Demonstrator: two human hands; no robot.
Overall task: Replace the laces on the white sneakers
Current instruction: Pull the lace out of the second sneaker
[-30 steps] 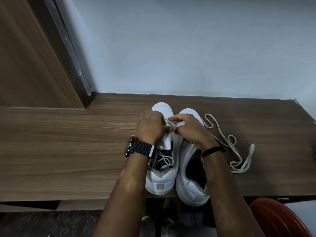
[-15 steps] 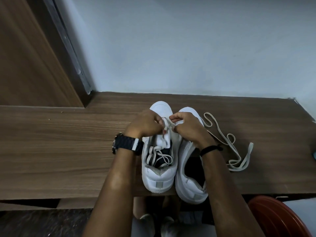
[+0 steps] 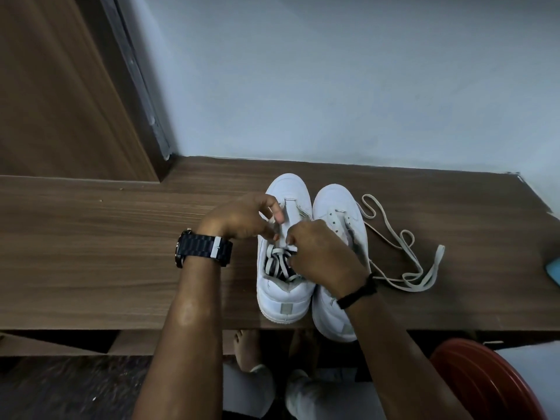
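Two white sneakers stand side by side on a wooden table (image 3: pixel 91 253), toes away from me. The left sneaker (image 3: pixel 286 295) has a pale lace (image 3: pixel 277 263) bunched loosely in its opening. My left hand (image 3: pixel 242 219) is over its left eyelets, fingers curled and pinching the lace. My right hand (image 3: pixel 321 253) lies over the gap between the shoes, fingers curled on the same lace at the tongue. The right sneaker (image 3: pixel 336 204) shows bare eyelets and no lace. A second loose lace (image 3: pixel 406 262) lies in loops on the table to its right.
A pale wall rises right behind the table and a wooden panel (image 3: pixel 54 86) stands at the left. A red round object (image 3: pixel 485 380) sits low at the right, a blue-green thing (image 3: pixel 554 269) at the right edge. My legs and feet (image 3: pixel 251 353) are under the table.
Both hands have drawn back from the toe end towards the tongue of the left sneaker, uncovering both toe caps. My left wrist has swung out to the left.
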